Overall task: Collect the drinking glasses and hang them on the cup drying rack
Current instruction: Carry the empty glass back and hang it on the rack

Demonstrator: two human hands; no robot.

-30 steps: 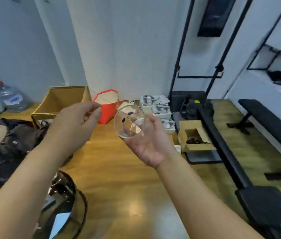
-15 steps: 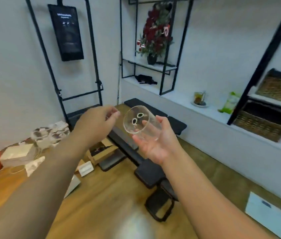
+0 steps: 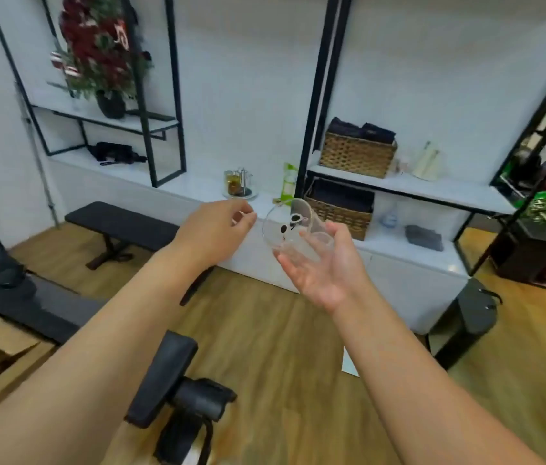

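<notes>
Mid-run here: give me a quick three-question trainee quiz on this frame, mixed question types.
1. True or false: the right hand holds a clear drinking glass.
2. Multiple choice: the left hand is A) gripping the glass, B) beside the glass, holding nothing, C) resting on the black bench.
3. Fill in: the cup drying rack stands on the white ____.

Key: 1 true; 2 B; 3 ledge.
</notes>
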